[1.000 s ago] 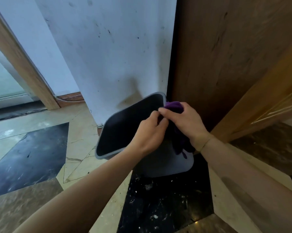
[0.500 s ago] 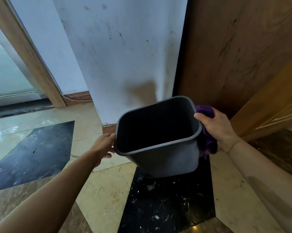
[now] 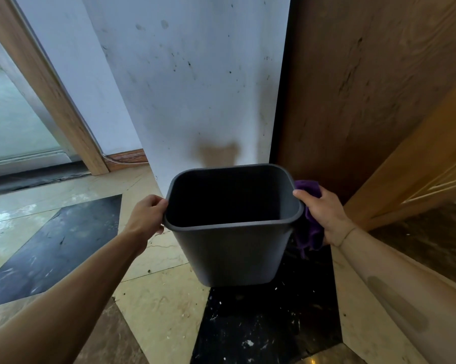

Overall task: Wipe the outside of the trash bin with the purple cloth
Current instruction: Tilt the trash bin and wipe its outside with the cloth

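Observation:
A dark grey, empty trash bin (image 3: pixel 229 248) is in the middle of the view, upright and square to me, its base near the floor. My left hand (image 3: pixel 146 219) grips the bin's left rim. My right hand (image 3: pixel 324 214) holds the purple cloth (image 3: pixel 309 232) against the bin's right outer side, thumb hooked over the right rim. The cloth hangs down between my palm and the bin wall; part of it is hidden behind my hand.
A stained white wall (image 3: pixel 195 88) stands just behind the bin. A dark wooden panel (image 3: pixel 353 88) and a lighter wooden door (image 3: pixel 418 166) close off the right. A glass door with wooden frame (image 3: pixel 50 88) is at the left. The floor (image 3: pixel 156 306) is beige and black tile with white specks.
My left hand left the right rim and took the left rim. The bin turned from tilted to upright and square to me. My right hand stayed on the right side with the cloth.

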Demonstrator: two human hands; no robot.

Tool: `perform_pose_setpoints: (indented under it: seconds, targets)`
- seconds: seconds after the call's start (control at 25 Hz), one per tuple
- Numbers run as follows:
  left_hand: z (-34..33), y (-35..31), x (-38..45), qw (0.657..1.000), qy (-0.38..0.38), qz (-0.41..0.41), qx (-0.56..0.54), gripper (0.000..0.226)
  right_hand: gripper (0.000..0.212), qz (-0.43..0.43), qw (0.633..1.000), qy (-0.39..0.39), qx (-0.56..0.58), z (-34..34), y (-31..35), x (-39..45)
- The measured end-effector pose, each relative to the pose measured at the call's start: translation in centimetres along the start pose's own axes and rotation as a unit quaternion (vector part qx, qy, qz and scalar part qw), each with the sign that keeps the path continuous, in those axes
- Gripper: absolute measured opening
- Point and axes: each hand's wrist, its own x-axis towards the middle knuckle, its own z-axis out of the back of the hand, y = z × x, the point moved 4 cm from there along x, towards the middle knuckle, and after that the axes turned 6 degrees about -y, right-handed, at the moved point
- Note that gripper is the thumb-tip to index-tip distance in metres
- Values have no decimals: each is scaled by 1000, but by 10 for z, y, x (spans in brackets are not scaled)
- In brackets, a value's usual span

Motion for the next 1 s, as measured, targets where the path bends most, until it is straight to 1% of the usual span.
perform_pose_setpoints:
  seconds: [0.16, 0.36, 0.48, 0.64, 0.72, 0.8, 0.84, 0.88, 0.92, 0.96, 1.0]
  targets:
    - [4, -2, 0, 999, -31, -12, 24, 21, 10, 16, 999, 13, -25, -16, -3, 13]
    - [-6, 1, -3, 999, -30, -7, 32, 20, 9, 32, 998, 10, -57, -21, -12, 31]
    - [-12, 4, -3, 999, -31, -10, 28, 22, 8, 32, 998, 3, -58, -22, -20, 36]
    - [-12, 18, 1, 998, -48, -12, 26, 26, 20, 35, 997, 1, -76, -24, -30, 37]
    - [-11, 23, 2, 999, -50, -3, 21, 28, 19, 31, 996, -8, -87, -20, -29, 32]
    - [-7, 19, 0, 997, -58, 15, 55, 32, 10, 23, 993, -50, -106, -9, -16, 20]
    - [-2, 11, -5, 993, -73, 30, 91, 35, 10, 17, 993, -65, -100, -3, 0, 11]
    - [1, -2, -14, 986, -91, 23, 138, 39, 10, 1, 993, -80, -82, 3, 18, -2]
    - [2, -27, -29, 979, -104, -5, 176, 41, 10, -17, 995, -91, -46, 8, 43, -16]
    - [1, -57, -46, 975, -109, -57, 185, 40, 10, -41, 995, -91, -6, 9, 67, -32]
    - [0, -96, -61, 977, -92, -100, 163, 38, 9, -68, 993, -86, 40, 9, 96, -47]
